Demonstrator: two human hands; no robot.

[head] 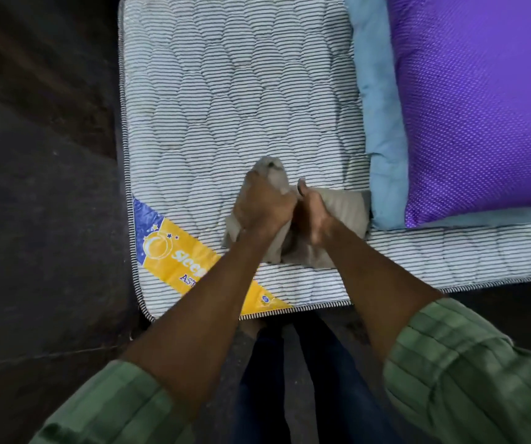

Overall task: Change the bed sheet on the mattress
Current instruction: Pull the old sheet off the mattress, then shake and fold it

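Grey folded sheet [337, 216] lies near the mattress [225, 107] near edge, beside the blue bedding [382, 139]. Left hand [262, 208] grips a raised fold; right hand [313, 216] clamps the cloth, probably to unfold it across the bare surface.

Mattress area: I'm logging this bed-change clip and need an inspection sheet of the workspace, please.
Surface: bare striped quilted mattress, yellow-blue label at the near corner.
Job's things: folded grey sheet lying on the mattress, partly lifted.
Clutter: purple pillow on a light blue cloth, on the mattress's right side.
Hands: left hand grips a bunched part of the sheet; right hand holds it beside, thumb up.
Cables: nothing seen.
Surroundings: dark floor to the left; green sleeves and dark trousers below.
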